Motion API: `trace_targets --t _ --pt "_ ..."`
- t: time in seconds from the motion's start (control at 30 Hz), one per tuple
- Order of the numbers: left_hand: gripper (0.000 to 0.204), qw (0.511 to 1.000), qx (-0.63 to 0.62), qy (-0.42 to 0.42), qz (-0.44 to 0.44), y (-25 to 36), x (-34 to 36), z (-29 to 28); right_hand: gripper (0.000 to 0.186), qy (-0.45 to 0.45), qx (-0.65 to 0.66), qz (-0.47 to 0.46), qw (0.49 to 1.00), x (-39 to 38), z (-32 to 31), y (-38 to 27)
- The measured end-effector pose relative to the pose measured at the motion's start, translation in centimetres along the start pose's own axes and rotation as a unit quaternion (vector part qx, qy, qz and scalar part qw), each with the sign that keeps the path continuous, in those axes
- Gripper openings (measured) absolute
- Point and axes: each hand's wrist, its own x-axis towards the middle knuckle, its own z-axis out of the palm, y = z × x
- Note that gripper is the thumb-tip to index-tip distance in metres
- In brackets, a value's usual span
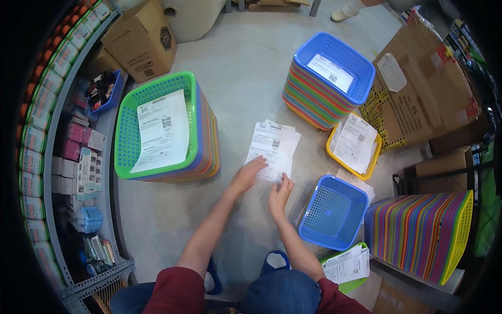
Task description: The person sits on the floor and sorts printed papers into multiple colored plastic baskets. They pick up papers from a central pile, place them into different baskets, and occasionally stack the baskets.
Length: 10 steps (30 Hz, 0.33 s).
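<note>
Several printed paper sheets (286,149) lie loosely overlapped on the grey floor in front of me; the top one carries a small square code. My left hand (248,175) rests on the lower left of these sheets with its fingers stretched out. At their lower right edge, my right hand (281,193) has its fingers curled together, pinching the paper. To the right of that hand stands a blue perforated basket (334,212). Beyond it, a yellow basket (330,152) holds more printed sheets (355,141).
At left stands a tall basket stack (206,141), green on top with sheets inside. Another stack (319,86), topped in blue, stands far right. Nested baskets (418,233) lie sideways at right, near a green basket (355,282). Shelves (112,209) and cardboard boxes (418,83) flank the floor.
</note>
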Motion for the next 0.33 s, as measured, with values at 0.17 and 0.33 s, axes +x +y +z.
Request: trace_targets --t 0.17,0.33 --pt "0.055 0.996 0.013 -0.076 -0.036 0.7 0.8 -0.4 0.042 -0.012 -0.048 0.036 0.998 0.0 -0.1 7.5" --pt "0.066 0.978 0.045 -0.196 -0.050 -1.9 2.1 -0.6 0.036 -0.060 0.164 0.171 0.970 1.5 -0.5 8.5"
